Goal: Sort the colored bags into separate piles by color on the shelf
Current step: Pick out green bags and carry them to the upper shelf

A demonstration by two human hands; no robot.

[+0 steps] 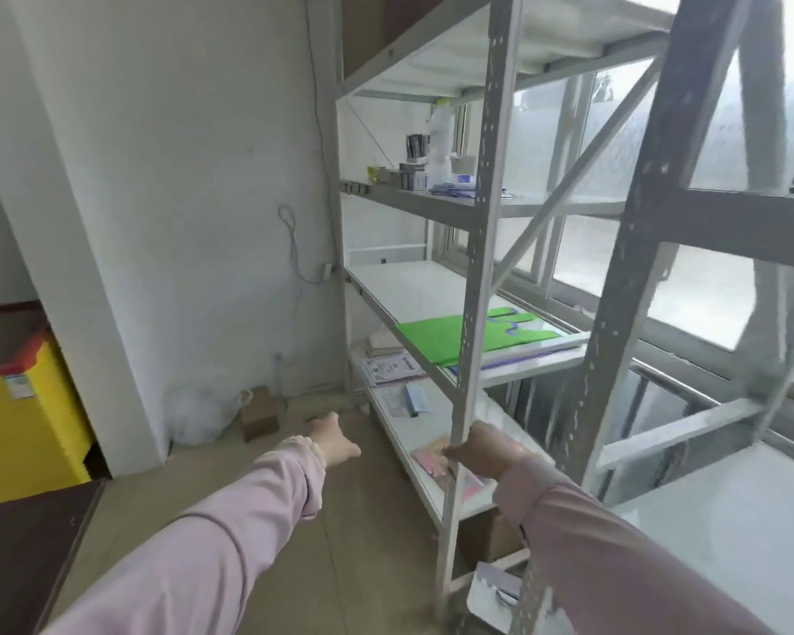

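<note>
A stack of green bags point(436, 337) lies flat on the middle board of the grey metal shelf point(471, 277), with a purple bag edge point(519, 359) showing beneath it. A pink bag point(432, 460) lies on the lower board near the front post. My right hand point(489, 449) reaches to that pink bag beside the post, and its fingertips meet the bag's edge; the grip is unclear. My left hand point(335, 440) hovers over the floor left of the shelf with straight fingers, holding nothing.
Papers and a blue booklet point(416, 398) lie further back on the lower board. Bottles and boxes point(425, 169) stand on the upper board. On the floor are a white plastic sack point(202, 414), a cardboard box point(260, 412) and a yellow chest point(19, 405).
</note>
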